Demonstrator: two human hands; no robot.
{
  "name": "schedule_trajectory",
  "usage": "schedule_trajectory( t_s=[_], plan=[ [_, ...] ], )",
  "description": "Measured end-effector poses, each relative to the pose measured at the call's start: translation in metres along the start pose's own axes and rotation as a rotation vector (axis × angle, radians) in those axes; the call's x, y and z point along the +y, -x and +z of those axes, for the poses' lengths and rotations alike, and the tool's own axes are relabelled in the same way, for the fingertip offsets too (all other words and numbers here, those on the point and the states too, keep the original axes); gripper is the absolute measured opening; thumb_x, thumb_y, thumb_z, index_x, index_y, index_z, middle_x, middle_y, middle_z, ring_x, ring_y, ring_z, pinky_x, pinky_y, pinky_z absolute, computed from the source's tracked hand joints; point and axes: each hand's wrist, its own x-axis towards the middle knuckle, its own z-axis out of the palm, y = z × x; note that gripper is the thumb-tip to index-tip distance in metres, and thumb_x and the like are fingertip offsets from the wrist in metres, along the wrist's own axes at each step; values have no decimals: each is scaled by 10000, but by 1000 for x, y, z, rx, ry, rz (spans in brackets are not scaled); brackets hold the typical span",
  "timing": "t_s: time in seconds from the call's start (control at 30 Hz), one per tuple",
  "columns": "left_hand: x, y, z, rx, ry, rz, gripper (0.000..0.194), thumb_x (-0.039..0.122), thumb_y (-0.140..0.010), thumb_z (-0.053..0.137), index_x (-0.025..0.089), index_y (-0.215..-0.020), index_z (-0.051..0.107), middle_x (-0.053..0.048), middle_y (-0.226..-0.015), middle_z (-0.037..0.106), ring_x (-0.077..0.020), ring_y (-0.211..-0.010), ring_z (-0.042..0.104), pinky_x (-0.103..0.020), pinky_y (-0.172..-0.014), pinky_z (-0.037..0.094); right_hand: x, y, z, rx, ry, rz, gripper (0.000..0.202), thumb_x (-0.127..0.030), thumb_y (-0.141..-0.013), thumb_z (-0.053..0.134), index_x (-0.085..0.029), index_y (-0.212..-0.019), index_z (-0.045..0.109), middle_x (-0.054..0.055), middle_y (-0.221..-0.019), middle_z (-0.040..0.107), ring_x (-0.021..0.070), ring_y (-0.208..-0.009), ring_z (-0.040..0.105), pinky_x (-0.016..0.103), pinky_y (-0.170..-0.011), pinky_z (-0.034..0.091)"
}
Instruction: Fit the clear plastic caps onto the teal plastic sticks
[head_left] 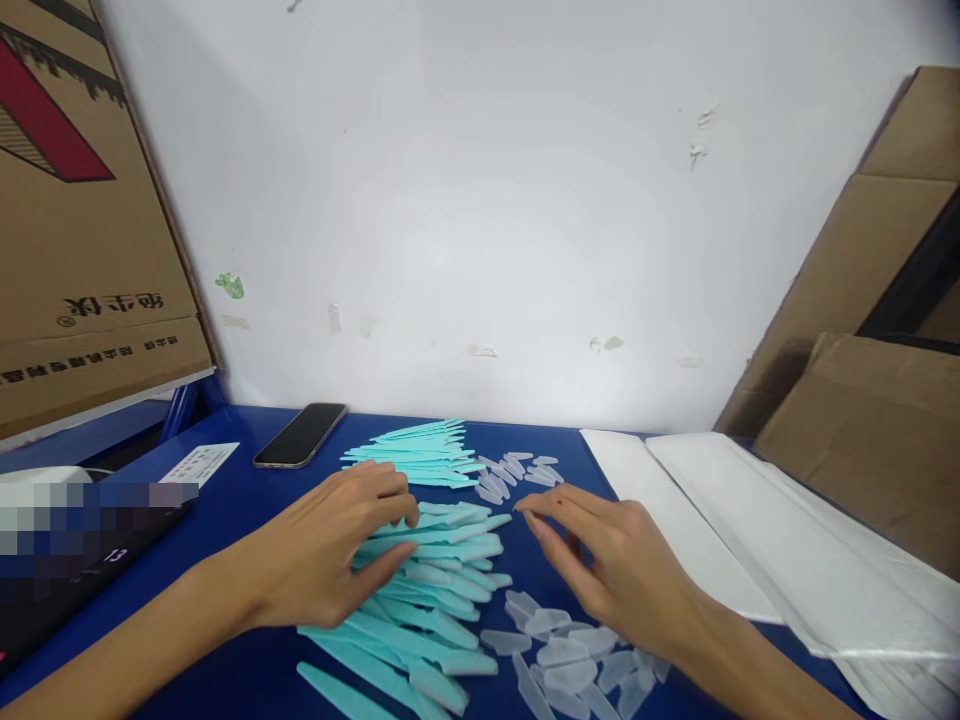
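Note:
A spread of teal eyebrow razors (442, 605) lies across the middle of the blue table, their slim handles pointing left. Over its upper part is my left hand (349, 545), fingers curled and thumb apart, nearest the razors with none clearly held. My right hand (607, 550) is at the right ends of the razors, thumb and forefinger drawn close together. Anything between those fingertips is too small to make out. Below the right hand are loose translucent blade covers (566, 652), partly hidden by my wrist. Farther back lie a neater stack of teal razors (412, 455) and a smaller group of covers (517, 472).
A phone (301, 436) lies at the back left, near a printed card (201, 462) and a dark device (97, 560). White plastic sleeves (795, 540) cover the right side. Cardboard (97, 230) stands at left, more cardboard (862, 450) at right, and a white wall (480, 200) behind.

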Motion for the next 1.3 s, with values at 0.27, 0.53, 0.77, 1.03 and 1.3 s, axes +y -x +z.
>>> schedule_trajectory(
  t_s=[0.27, 0.53, 0.77, 1.03, 1.3],
  plan=[
    [-60, -8, 16, 161, -73, -98, 368, 380, -1083, 350, 217, -1133, 676, -82, -1116, 640, -248, -1042, 574, -364, -876, 472, 7, -4, -2, -24, 164, 133, 256, -264, -1049, 434, -263, -1169, 660, 12, -1003, 722, 157, -683, 674, 289, -582, 465],
    [-89, -7, 30, 90, -4, -133, 353, 436, -1067, 424, 238, -1145, 705, -70, -1123, 656, -227, -1033, 633, -319, -848, 498, 13, -9, -11, -168, 185, 193, 229, -259, -1020, 477, -257, -1024, 706, 24, -955, 748, 220, -794, 716, 341, -669, 535],
    [-87, -10, 32, 74, -18, -115, 335, 441, -1063, 442, 240, -1076, 710, -57, -1081, 666, -221, -1008, 626, -306, -835, 471, 27, -4, -62, -537, -293, 357, 138, -322, -900, 725, -330, -1035, 750, -37, -864, 780, 152, -674, 716, 205, -522, 522],
    [-82, -14, 34, 85, -18, -133, 321, 415, -1056, 422, 208, -979, 656, -50, -985, 656, -202, -900, 629, -283, -772, 461, 74, 28, -80, -531, -211, 403, 83, -357, -750, 803, -325, -827, 801, 9, -712, 757, 245, -689, 740, 276, -520, 514],
    [-85, -12, 33, 81, -28, -145, 269, 385, -1041, 435, 202, -978, 622, -44, -979, 625, -178, -805, 613, -268, -701, 435, 90, 44, -51, -611, -377, 588, 141, -427, -739, 770, -296, -792, 777, 26, -597, 724, 210, -503, 666, 279, -436, 430]
  ],
)
